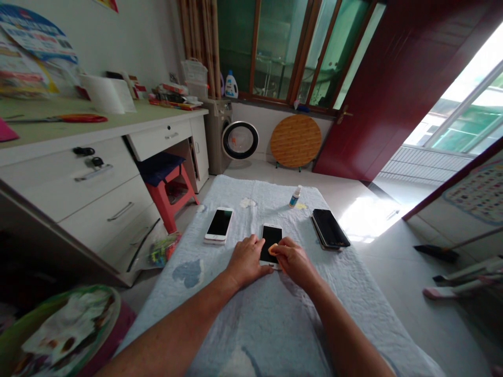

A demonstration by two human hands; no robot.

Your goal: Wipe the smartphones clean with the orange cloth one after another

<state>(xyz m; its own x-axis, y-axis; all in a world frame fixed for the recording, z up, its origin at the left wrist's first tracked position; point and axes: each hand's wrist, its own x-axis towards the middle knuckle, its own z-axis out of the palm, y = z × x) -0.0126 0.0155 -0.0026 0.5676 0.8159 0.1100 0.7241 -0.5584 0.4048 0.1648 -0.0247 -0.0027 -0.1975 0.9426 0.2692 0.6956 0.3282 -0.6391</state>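
A white smartphone (271, 235) with a dark screen lies face up on the light blue cloth (239, 314), between my hands. My left hand (246, 260) grips its left edge, the thumb at the lower end and the fingers along the side. In my right hand (293, 260) a small orange cloth (272, 249) is pinched and rests on the screen; most of it is hidden by the fingers. To the left lies a stack of white smartphones (219, 224). A stack of smartphones with a black one (331, 228) on top lies to the right.
A small spray bottle (295, 197) stands beyond the phones. Left of the covered table are a red stool (168, 193), a desk (98, 178) and a waste bin (118, 319) with rubbish. A washing machine (215, 136) with its door ajar stands at the back.
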